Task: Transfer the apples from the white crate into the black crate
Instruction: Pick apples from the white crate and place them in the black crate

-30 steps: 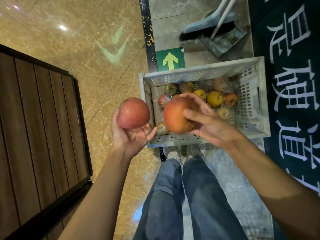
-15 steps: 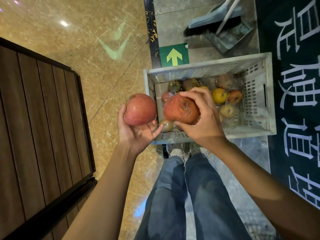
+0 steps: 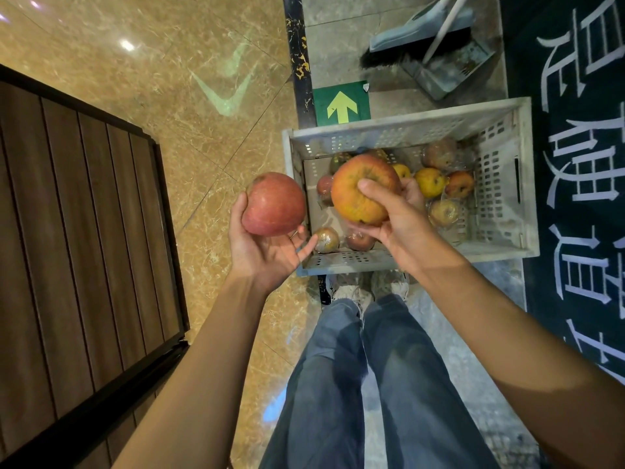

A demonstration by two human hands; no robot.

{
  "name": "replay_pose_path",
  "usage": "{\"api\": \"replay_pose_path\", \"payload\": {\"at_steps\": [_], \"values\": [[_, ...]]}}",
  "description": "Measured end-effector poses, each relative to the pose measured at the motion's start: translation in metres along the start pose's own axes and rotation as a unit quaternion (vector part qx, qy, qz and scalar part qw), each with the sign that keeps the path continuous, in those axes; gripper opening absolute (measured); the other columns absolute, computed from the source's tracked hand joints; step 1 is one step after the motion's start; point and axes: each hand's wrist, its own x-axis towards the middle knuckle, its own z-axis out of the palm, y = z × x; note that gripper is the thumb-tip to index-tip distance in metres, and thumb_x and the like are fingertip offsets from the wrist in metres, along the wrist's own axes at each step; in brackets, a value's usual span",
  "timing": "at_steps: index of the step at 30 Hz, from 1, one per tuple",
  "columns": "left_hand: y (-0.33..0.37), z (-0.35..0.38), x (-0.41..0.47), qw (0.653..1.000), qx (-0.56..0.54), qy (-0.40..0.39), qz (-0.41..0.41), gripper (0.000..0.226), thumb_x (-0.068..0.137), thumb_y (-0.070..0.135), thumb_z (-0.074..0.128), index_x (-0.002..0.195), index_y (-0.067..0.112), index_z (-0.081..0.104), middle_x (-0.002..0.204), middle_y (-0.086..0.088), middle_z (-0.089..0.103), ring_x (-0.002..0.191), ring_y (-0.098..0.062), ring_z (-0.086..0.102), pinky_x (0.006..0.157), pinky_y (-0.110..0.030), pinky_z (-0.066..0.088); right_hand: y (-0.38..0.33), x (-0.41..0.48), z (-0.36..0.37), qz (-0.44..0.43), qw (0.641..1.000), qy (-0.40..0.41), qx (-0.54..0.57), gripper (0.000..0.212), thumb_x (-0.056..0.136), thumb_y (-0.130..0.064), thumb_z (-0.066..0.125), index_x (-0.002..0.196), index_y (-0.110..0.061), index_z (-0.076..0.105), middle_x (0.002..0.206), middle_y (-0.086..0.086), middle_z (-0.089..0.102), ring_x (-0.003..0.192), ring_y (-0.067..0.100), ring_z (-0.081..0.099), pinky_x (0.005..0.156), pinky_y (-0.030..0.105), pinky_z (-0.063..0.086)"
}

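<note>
Wide view first: a tan marble floor [image 3: 169, 96], a wood panel [image 3: 67, 231] on the left and a dark mat [image 3: 575, 164] with pale characters on the right. The white crate [image 3: 406, 122] sits on the floor ahead of the person's jeans [image 3: 355, 384], in the same spot as a second ago. No black crate is in view anywhere, folks, so the drop-off point is out of shot.

Now the hands, and here's the change. The right hand [image 3: 402, 228] has rolled its orange apple [image 3: 363, 191] over. Half a second back the fingers were draped across the top. Now the thumb presses near the dimple, the fingers curl underneath, and the fruit sits a touch higher above the crate. The left hand [image 3: 267, 248] hasn't budged, palm up and cupped around the red apple [image 3: 274, 204], just left of the crate's rim.

I read that as a quick look-over. Both apples are lifted clear of the white crate, and neither is delivered yet.

The count: one crate, two hands and two apples held, one per hand. I make out at least nine loose apples [image 3: 429, 182] in the crate, several in clear wrap. The held fruit may hide more. Beyond the crate there's one dustpan [image 3: 449, 67] and one green arrow sign [image 3: 341, 103].
</note>
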Motion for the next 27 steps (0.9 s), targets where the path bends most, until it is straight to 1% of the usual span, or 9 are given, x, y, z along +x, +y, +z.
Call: {"api": "replay_pose_path", "payload": {"at_steps": [2, 5, 7, 12, 16, 19, 23, 25, 27], "values": [[0.001, 0.003, -0.009, 1.0, 0.006, 0.001, -0.003, 0.067, 0.072, 0.068, 0.049, 0.112, 0.015, 0.056, 0.082, -0.005, 0.065, 0.064, -0.015, 0.059, 0.086, -0.039, 0.049, -0.003, -0.007, -0.004, 0.01, 1.0, 0.003, -0.01, 0.048, 0.08, -0.013, 0.07, 0.113, -0.019, 0.035, 0.13, 0.007, 0.04, 0.112, 0.028, 0.055, 0.069, 0.041, 0.06], [0.001, 0.014, -0.032, 0.999, 0.041, 0.006, -0.002, 0.065, 0.063, 0.061, 0.057, 0.11, 0.017, 0.057, 0.084, -0.004, 0.066, 0.064, -0.015, 0.063, 0.088, -0.039, 0.048, -0.013, -0.026, -0.013, 0.028, 0.999, 0.016, -0.012, 0.049, 0.078, -0.013, 0.071, 0.112, -0.019, 0.036, 0.133, 0.008, 0.037, 0.116, 0.031, 0.051, 0.074, 0.047, 0.058], [-0.001, 0.025, -0.052, 0.997, 0.068, 0.027, 0.0, 0.058, 0.065, 0.058, 0.059, 0.107, 0.017, 0.058, 0.084, -0.003, 0.067, 0.064, -0.015, 0.065, 0.087, -0.038, 0.048, -0.02, -0.044, -0.021, 0.037, 0.999, 0.025, -0.016, 0.051, 0.078, -0.012, 0.072, 0.114, -0.017, 0.035, 0.134, 0.008, 0.035, 0.117, 0.033, 0.05, 0.075, 0.049, 0.057], [-0.016, 0.056, -0.116, 0.986, 0.148, 0.076, -0.006, 0.049, 0.075, 0.057, 0.057, 0.105, 0.018, 0.056, 0.08, -0.002, 0.065, 0.062, -0.015, 0.066, 0.073, -0.031, 0.053, -0.042, -0.108, -0.043, 0.019, 0.998, 0.051, -0.023, 0.054, 0.077, -0.015, 0.074, 0.115, -0.016, 0.037, 0.138, 0.008, 0.036, 0.116, 0.031, 0.052, 0.06, 0.039, 0.058], [-0.034, 0.076, -0.171, 0.982, 0.175, 0.067, -0.007, 0.044, 0.079, 0.055, 0.056, 0.097, 0.015, 0.058, 0.066, -0.003, 0.068, 0.053, -0.015, 0.066, 0.058, -0.026, 0.056, -0.06, -0.164, -0.067, -0.009, 0.998, 0.06, -0.016, 0.055, 0.075, -0.015, 0.075, 0.116, -0.019, 0.037, 0.134, 0.007, 0.04, 0.111, 0.029, 0.054, 0.067, 0.043, 0.057], [-0.049, 0.085, -0.201, 0.981, 0.186, 0.053, -0.012, 0.049, 0.076, 0.052, 0.061, 0.104, 0.013, 0.056, 0.079, -0.007, 0.067, 0.057, -0.018, 0.067, 0.061, -0.028, 0.057, -0.07, -0.204, -0.085, -0.034, 0.997, 0.065, 0.008, 0.058, 0.076, -0.014, 0.074, 0.12, -0.017, 0.037, 0.129, 0.006, 0.042, 0.107, 0.029, 0.054, 0.063, 0.041, 0.057], [-0.06, 0.101, -0.217, 0.971, 0.231, 0.051, -0.026, 0.053, 0.074, 0.052, 0.065, 0.107, 0.012, 0.053, 0.089, -0.009, 0.063, 0.067, -0.021, 0.064, 0.064, -0.03, 0.057, -0.072, -0.243, -0.105, -0.047, 0.993, 0.095, 0.058, 0.055, 0.078, -0.01, 0.072, 0.119, -0.017, 0.036, 0.127, 0.008, 0.04, 0.112, 0.032, 0.051, 0.075, 0.053, 0.056], [-0.063, 0.113, -0.218, 0.959, 0.277, 0.042, -0.029, 0.05, 0.076, 0.052, 0.064, 0.104, 0.012, 0.052, 0.09, -0.009, 0.062, 0.069, -0.021, 0.062, 0.065, -0.03, 0.057, -0.071, -0.258, -0.112, -0.051, 0.988, 0.119, 0.085, 0.054, 0.078, -0.01, 0.072, 0.119, -0.016, 0.037, 0.129, 0.009, 0.039, 0.115, 0.033, 0.05, 0.068, 0.047, 0.057], [-0.064, 0.123, -0.216, 0.948, 0.314, 0.029, -0.034, 0.049, 0.076, 0.051, 0.065, 0.103, 0.013, 0.053, 0.09, -0.01, 0.062, 0.07, -0.022, 0.062, 0.073, -0.032, 0.054, -0.067, -0.272, -0.117, -0.061, 0.982, 0.145, 0.102, 0.051, 0.079, -0.01, 0.071, 0.116, -0.017, 0.038, 0.129, 0.009, 0.04, 0.116, 0.033, 0.049, 0.056, 0.037, 0.058]]}}
